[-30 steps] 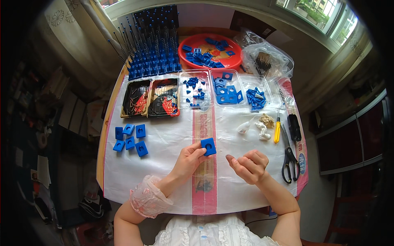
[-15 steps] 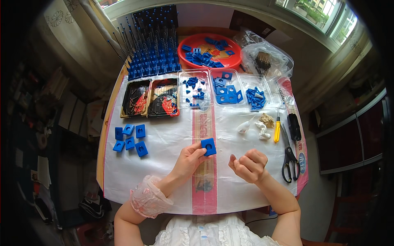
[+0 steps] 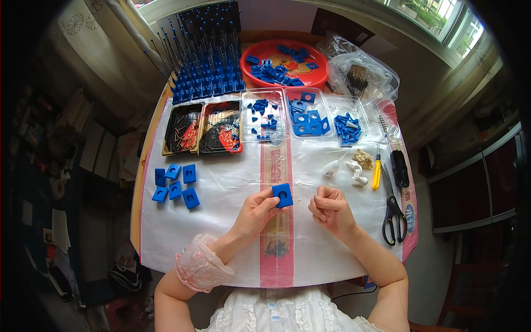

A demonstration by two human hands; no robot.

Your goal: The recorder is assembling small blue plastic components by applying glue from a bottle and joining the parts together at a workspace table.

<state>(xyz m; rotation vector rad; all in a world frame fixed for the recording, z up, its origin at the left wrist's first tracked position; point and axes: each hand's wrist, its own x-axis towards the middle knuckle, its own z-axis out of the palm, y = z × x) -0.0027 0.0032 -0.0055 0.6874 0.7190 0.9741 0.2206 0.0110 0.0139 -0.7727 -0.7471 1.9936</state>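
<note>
blue square piece (image 3: 284, 191), above pink band (image 3: 277, 274) | left fingers (image 3: 266, 202): pinching its lower-left edge, presumably leaving most of its face exposed | right fingers (image 3: 321, 205): curled, right of band; cannot tell if holding anything | six similar pieces (image 3: 175, 191): left of band, likely grouped within reach

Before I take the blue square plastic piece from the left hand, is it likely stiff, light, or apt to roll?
The blue square piece seems stiff: its edges run straight although the left hand pinches it. It is probably light: the hand holds it by one corner. It would probably slide, not roll, given its flat, square shape.
</note>
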